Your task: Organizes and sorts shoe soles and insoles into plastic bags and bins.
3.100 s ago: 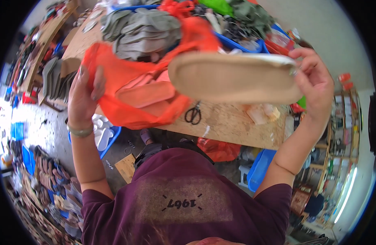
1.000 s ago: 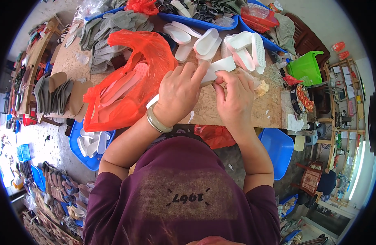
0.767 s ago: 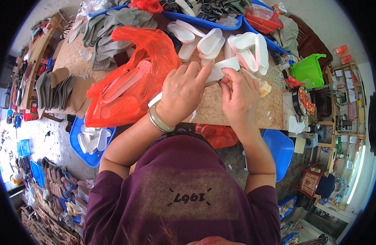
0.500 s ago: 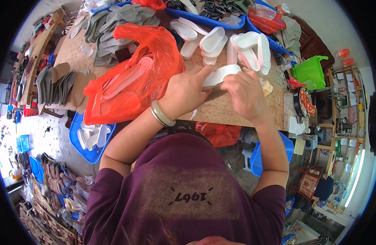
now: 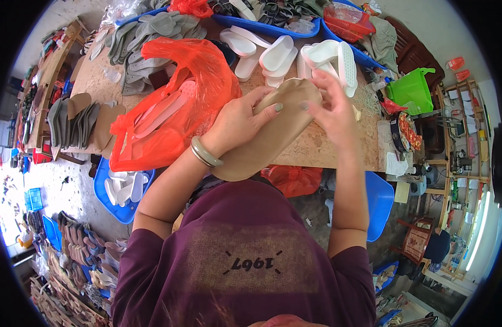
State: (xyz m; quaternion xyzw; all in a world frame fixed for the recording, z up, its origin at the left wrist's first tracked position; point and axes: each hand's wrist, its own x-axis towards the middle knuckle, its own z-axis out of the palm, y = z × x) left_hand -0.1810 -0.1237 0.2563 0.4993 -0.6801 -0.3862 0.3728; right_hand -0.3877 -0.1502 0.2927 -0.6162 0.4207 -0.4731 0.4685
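A tan insole lies tilted between my hands, its broad near end close to my shirt and its far end above the table. My left hand is closed round its left edge, thumb on the tan face. At the far end, my right hand has its thumb over the face and its fingers curled at the rim, where a thin white edge shows. White shoe soles lie just beyond, some stacked. To the left, a red plastic bag with pale soles inside rests on the table.
Grey insoles are piled at the far left of the wooden table. Blue trays line its back edge. A green basket stands at the right. Below the left edge, a blue bin holds white pieces.
The held insole has turned from showing its white side to showing its tan face, and its near end now points toward me. My right hand has shifted to its far rim.
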